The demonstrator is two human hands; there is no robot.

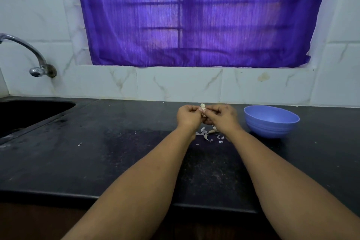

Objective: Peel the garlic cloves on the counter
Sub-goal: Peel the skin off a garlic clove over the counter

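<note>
Above the far side of the black counter (116, 161), left hand (188, 116) and right hand (222, 116) meet, fingers curled, both pinching a garlic clove (202, 108) between them, its skin seemingly half lifted. Peel scraps (206, 134) lie just below. A blue bowl (271, 122) sits right. No writing is readable anywhere.
</note>
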